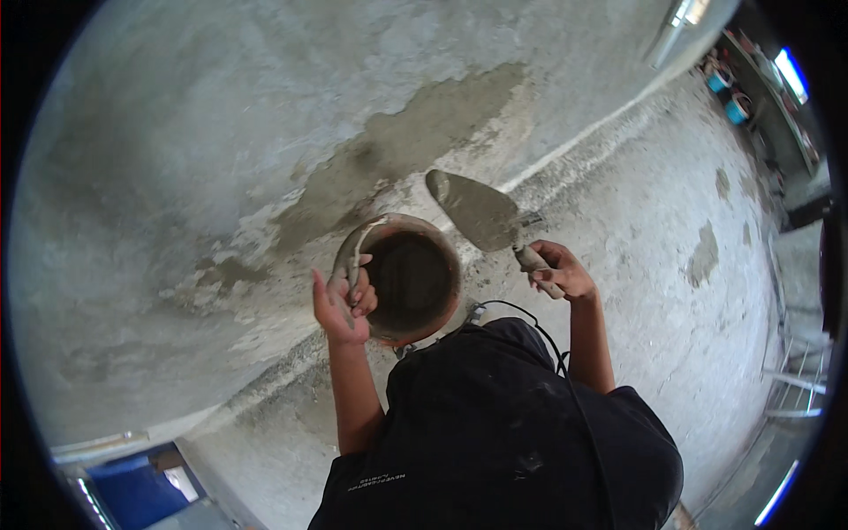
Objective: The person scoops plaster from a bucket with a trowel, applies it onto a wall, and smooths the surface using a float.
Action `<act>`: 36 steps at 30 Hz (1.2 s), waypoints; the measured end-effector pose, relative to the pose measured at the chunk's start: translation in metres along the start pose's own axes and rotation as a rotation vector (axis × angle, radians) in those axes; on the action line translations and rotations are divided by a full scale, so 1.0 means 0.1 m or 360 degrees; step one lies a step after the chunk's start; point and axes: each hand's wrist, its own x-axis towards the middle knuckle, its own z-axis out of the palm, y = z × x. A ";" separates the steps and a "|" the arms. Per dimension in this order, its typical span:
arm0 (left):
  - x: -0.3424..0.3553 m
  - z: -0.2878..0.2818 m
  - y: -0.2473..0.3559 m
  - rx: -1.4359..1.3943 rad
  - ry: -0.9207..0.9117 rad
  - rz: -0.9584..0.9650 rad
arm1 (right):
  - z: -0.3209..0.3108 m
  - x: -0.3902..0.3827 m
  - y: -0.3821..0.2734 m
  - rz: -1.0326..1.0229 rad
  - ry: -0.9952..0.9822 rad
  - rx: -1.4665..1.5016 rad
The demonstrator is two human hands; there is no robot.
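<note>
The right hand (565, 272), right of centre, is wrapped around the handle of a trowel (477, 212), fingers closed and palm partly hidden. The trowel's broad, rounded blade, coated in grey mortar, points toward the upper left of the frame. The left hand (343, 309), left of centre, has its fingers curled in, apparently around the pale, curved handle of a bucket (457, 274), with the thumb standing free.

The round, reddish-brown bucket sits mid-frame between the hands, dark wet mortar (411, 283) inside. Whether it hangs or rests cannot be told. It looks likely to be heavy and prone to swing, best held at the middle of its handle. The trowel should be light and stiff, perhaps slippery where smeared; its grip is the place to hold, clear of the blade.

Beyond, a damp grey patch (389, 150) spreads across the plastered wall (221, 132) above the bucket. A black shirt (495, 433) fills the lower centre, crossed by a black cable (583, 397). Teal buckets (736, 109) stand upper right.
</note>
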 end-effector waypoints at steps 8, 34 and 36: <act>-0.09 -0.07 -0.01 -0.0001 0.0052 0.0034 | 0.13 0.10 -0.07 -0.0069 -0.0068 0.0034; -0.10 -0.70 0.36 0.0234 0.0060 -0.0238 | 1.03 0.38 0.17 -0.0113 0.0067 0.0128; -0.08 -0.82 0.43 0.0234 0.0038 -0.0250 | 1.27 0.47 0.28 -0.0139 0.0111 0.0250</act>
